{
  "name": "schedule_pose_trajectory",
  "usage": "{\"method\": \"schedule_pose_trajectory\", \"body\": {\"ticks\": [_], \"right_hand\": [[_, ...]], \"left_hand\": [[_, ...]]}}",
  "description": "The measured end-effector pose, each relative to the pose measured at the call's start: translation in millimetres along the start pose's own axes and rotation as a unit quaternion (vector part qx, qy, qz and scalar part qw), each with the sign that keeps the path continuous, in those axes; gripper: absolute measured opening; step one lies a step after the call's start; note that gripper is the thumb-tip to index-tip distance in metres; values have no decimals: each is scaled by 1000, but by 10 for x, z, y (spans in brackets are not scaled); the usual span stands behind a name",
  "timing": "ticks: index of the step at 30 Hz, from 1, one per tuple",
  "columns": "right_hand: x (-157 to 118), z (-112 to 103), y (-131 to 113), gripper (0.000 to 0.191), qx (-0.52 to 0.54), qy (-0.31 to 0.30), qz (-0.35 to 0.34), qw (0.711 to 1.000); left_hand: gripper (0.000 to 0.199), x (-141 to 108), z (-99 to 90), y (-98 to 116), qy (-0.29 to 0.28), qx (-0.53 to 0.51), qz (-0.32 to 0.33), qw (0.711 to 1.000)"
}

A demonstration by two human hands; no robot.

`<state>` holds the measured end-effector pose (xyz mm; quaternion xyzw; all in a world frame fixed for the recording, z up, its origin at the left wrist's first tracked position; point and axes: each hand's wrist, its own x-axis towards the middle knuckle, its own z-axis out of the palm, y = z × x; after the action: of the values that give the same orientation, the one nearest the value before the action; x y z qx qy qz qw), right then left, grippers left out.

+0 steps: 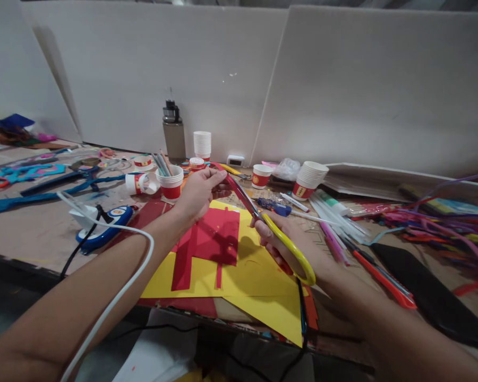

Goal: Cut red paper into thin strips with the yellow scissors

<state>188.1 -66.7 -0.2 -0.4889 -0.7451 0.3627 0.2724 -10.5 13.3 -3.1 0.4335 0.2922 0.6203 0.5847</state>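
Note:
My left hand is closed in a pinch on a narrow red paper strip, held up above the table. My right hand grips a pair of scissors by its yellow handle. The blades point up and left toward my left hand, and the strip lies along them; whether they are apart is hard to make out. Below my hands, a red paper sheet rests on yellow paper. Two cut red strips lie there as well, a wide one and a thin one.
A white cable crosses over my left forearm. Paper cups and a bottle stand behind. At right are a red cutter, a black phone-like slab and pipe cleaners. A blue power strip lies left.

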Motion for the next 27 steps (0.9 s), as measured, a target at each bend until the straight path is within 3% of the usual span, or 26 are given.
{"method": "schedule_pose_trajectory", "body": {"ticks": [27], "right_hand": [[-3, 40, 23, 36, 60, -10, 27, 998]], "left_hand": [[21, -33, 49, -4, 7, 10, 12, 1000]]}}
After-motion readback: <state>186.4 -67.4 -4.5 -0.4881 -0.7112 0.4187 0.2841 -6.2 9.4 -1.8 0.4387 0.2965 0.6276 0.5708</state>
